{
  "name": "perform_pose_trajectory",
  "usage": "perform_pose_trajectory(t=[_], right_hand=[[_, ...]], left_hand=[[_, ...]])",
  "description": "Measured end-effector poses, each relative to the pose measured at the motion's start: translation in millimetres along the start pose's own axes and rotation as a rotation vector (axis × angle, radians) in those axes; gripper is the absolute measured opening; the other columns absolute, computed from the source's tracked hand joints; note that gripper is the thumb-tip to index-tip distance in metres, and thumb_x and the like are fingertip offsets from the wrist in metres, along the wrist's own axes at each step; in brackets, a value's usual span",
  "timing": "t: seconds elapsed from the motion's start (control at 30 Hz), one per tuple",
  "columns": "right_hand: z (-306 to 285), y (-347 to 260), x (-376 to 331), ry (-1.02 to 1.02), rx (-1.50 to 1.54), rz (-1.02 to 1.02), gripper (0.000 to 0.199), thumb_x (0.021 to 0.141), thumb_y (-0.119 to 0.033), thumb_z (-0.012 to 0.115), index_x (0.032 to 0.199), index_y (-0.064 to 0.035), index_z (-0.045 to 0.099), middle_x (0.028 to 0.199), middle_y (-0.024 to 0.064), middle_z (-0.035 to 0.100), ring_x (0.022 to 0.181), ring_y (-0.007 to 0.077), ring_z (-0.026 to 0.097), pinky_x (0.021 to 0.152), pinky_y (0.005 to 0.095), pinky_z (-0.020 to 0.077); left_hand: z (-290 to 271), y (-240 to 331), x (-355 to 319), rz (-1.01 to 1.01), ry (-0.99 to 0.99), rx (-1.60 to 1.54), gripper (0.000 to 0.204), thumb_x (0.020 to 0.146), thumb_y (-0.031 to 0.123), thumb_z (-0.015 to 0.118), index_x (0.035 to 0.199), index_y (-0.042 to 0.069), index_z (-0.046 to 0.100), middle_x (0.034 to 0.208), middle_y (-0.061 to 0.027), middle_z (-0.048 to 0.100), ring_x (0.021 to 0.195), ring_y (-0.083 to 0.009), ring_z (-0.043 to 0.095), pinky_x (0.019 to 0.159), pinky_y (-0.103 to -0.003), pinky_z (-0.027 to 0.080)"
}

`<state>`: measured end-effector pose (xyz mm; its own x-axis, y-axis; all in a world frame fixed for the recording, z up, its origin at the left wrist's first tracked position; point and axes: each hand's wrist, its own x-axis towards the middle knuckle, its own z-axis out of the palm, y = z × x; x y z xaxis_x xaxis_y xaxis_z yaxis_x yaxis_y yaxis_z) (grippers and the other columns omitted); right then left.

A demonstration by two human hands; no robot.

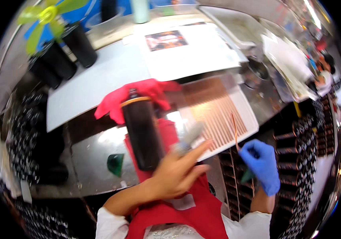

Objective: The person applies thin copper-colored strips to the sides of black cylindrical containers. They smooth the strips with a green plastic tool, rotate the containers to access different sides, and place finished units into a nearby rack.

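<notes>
A black bottle (140,131) with a copper-coloured band near its neck lies on red cloth (170,131) in front of me. My left hand (176,175) is bare, with grey covers on some fingertips. Blurred by motion, it hovers beside the bottle's base with its fingers stretched out; whether it touches the bottle I cannot tell. My right hand (261,161), in a blue glove, pinches a thin copper-coloured strip (234,127) standing upward. A dark green piece (247,176) shows below that glove, partly hidden. Between the hands, a white tray (254,119) holds rows of similar copper strips (208,105).
A dark green piece (115,164) lies on the metal table (95,159). White sheets (194,53) cover the back. Black cylinders (79,46) and a yellow-green fan (47,16) stand at back left. Racks of black bottles (298,171) flank me. Another person (324,75) is far right.
</notes>
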<state>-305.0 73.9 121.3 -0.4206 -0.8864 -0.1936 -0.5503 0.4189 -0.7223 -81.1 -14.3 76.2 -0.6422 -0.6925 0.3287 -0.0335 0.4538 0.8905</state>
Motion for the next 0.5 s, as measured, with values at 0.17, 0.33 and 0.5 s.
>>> perform_pose_trajectory(t=[0.17,0.33,0.5], right_hand=[[-9.5,-68.5,-13.1,-0.370,0.013,-0.401,0.014,0.068,-0.008,0.074,0.071,-0.0044,0.060,0.058,0.0038,0.054,0.045,0.0089,0.048,0.044,0.0224,0.0365],[-8.4,-17.9,17.8,-0.425,0.413,-0.314,0.006,0.069,-0.001,0.064,0.070,0.0003,0.058,0.065,0.0043,0.059,0.052,0.0062,0.050,0.047,0.0184,0.0364],[18.8,38.1,50.6,-0.403,0.441,0.065,0.007,0.078,-0.005,0.061,0.074,-0.0016,0.056,0.065,0.0046,0.058,0.054,0.0051,0.051,0.043,0.0173,0.0369]], left_hand=[[18.4,4.8,13.2,-0.103,-0.365,-0.778,0.029,0.090,0.026,0.054,0.077,0.001,0.053,0.070,-0.0078,0.050,0.067,-0.0189,0.048,0.063,-0.032,0.039],[-31.4,20.0,-42.4,-0.269,-0.124,-0.319,0.016,0.086,0.018,0.060,0.077,0.004,0.057,0.065,-0.0045,0.051,0.066,-0.0170,0.048,0.059,-0.030,0.038],[-44.7,26.1,-91.4,-0.522,0.225,0.103,0.005,0.078,0.008,0.068,0.079,0.004,0.064,0.067,-0.0039,0.059,0.060,-0.0131,0.051,0.055,-0.025,0.040]])
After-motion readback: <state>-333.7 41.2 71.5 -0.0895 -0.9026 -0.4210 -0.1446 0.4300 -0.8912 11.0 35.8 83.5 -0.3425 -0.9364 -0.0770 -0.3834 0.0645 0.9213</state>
